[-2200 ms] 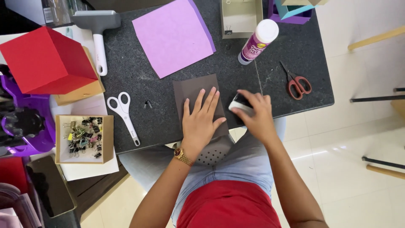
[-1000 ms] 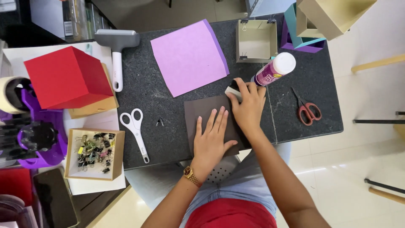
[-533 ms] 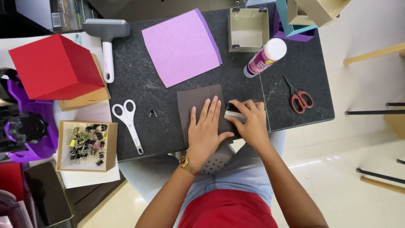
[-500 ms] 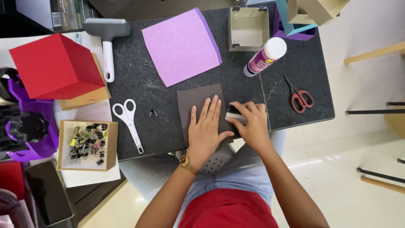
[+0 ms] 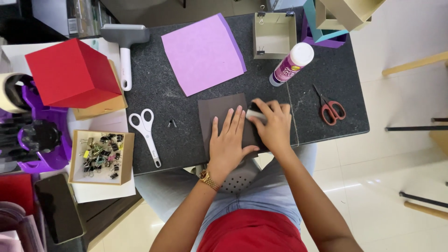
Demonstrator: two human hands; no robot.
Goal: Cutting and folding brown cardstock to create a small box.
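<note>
Head view: left hand (image 5: 227, 145) pressed flat, fingers spread, on brown paper (image 5: 219, 109) atop the table (image 5: 186, 140); right hand (image 5: 273, 126) fingers grasping a small white block (image 5: 255, 115) against it.

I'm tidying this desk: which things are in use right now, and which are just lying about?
In use: brown sheet, pressed flat by the left hand; small pale block held in the right hand.

Lying about: purple paper, glue bottle, white scissors, red scissors, red box, roller.
</note>
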